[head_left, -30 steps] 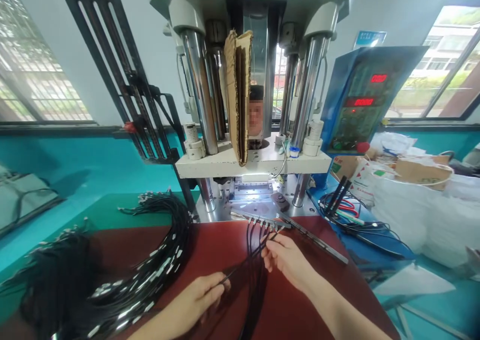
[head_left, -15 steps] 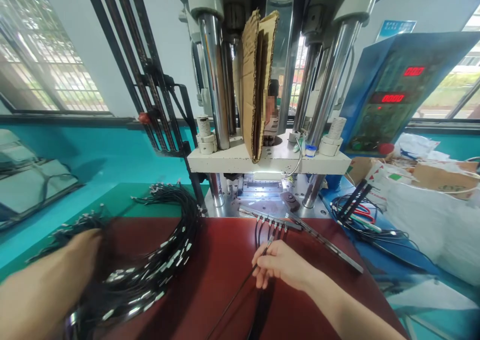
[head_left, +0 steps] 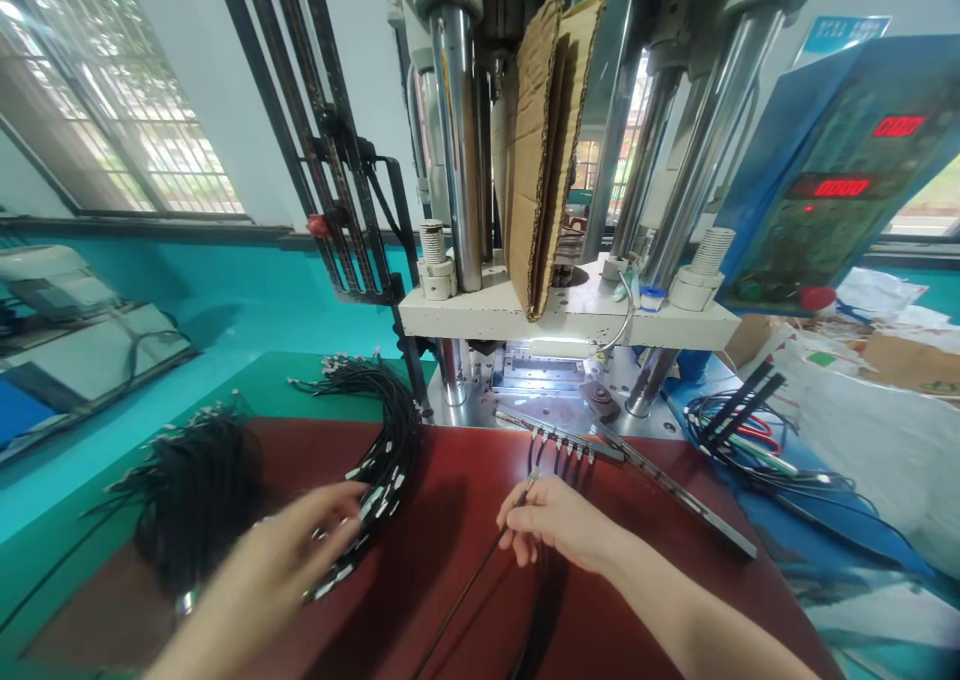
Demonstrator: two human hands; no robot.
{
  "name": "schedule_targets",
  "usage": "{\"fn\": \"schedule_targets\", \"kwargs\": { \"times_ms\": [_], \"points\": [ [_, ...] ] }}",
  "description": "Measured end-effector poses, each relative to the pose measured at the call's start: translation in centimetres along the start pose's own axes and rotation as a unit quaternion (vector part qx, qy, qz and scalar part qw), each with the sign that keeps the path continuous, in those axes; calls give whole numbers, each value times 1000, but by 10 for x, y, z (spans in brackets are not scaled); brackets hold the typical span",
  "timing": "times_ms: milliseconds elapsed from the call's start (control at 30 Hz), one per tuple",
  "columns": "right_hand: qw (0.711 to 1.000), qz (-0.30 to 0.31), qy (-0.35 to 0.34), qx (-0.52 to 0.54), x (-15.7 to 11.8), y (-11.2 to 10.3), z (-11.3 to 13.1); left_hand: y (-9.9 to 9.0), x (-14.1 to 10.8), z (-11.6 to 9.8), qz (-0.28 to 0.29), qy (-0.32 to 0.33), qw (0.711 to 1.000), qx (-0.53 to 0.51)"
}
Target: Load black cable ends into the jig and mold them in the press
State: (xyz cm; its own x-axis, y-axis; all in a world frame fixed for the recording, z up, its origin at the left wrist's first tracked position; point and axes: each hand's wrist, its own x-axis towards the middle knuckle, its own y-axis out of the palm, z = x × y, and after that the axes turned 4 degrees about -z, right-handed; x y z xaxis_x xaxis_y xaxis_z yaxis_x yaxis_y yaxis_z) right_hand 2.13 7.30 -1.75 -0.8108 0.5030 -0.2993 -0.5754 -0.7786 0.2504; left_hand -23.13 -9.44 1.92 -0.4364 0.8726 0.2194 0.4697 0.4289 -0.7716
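Between its thumb and fingers, my right hand [head_left: 559,525] pinches a thin black cable [head_left: 469,592], whose metal end points up and away. Just beyond it, several cable ends [head_left: 562,450] sit side by side in a slotted metal strip [head_left: 536,427]. My left hand [head_left: 300,545], smeared by motion, is over the red work surface with thumb and fingers apart. It is at the near side of a curved bundle of black cables [head_left: 394,420] with white tags; whether it touches them I cannot tell. Another black cable bundle [head_left: 199,495] lies farther left.
A press with a white plate [head_left: 480,317] and steel columns stands ahead, folded cardboard [head_left: 536,160] wedged on it. A second metal strip [head_left: 675,500] lies to the right. Beyond are coiled cables [head_left: 739,430], white sacks [head_left: 862,420] and a blue control box [head_left: 840,180].
My left hand has moved right, from the left cable bundle to the curved tagged one. My right hand keeps hold of the cable. The view has shifted slightly to the left.
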Motion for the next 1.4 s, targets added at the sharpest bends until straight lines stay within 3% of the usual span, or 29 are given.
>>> {"fn": "schedule_targets", "kwargs": {
  "times_ms": [67, 133, 267, 433, 500, 533, 600, 667, 733, 800, 967, 1267, 1333, 1400],
  "points": [
    [999, -9, -7, -32, -1, 2, 0, 35, 5, -37, 105, 58, 991, -55],
    [995, -16, -23, -91, -3, 2, -1, 70, 13, -70, 144, 98, 980, -98],
    [960, -73, -70, -263, -7, 3, -4, 117, 26, -104, 114, 127, 976, -137],
    [904, -108, -89, -404, -11, -9, 3, 132, 30, -108, 93, 165, 976, -111],
    [857, -119, -135, -483, -13, -26, 11, 133, 39, -104, 85, 148, 982, -78],
    [820, -138, -161, -531, -15, -37, 15, 135, 46, -101, 77, 128, 987, -62],
    [730, -192, -187, -629, -17, -62, 20, 141, 65, -94, 56, 80, 995, -35],
    [648, -230, -159, -709, -19, -84, 20, 152, 83, -86, 43, 46, 998, -8],
    [596, -242, -129, -755, -20, -98, 13, 165, 96, -81, 45, 35, 998, 18],
    [567, -251, -124, -775, -19, -102, 4, 178, 100, -79, 53, 43, 997, 36],
    [535, -262, -144, -790, -18, -98, -9, 189, 96, -81, 61, 53, 995, 57],
    [538, -254, -145, -791, -19, -102, -7, 185, 94, -84, 71, 74, 993, 62],
    [538, -253, -156, -789, -18, -106, -10, 176, 91, -84, 65, 89, 992, 58],
    [541, -251, -175, -784, -20, -114, -16, 153, 89, -78, 38, 100, 993, 56]
  ]
}}
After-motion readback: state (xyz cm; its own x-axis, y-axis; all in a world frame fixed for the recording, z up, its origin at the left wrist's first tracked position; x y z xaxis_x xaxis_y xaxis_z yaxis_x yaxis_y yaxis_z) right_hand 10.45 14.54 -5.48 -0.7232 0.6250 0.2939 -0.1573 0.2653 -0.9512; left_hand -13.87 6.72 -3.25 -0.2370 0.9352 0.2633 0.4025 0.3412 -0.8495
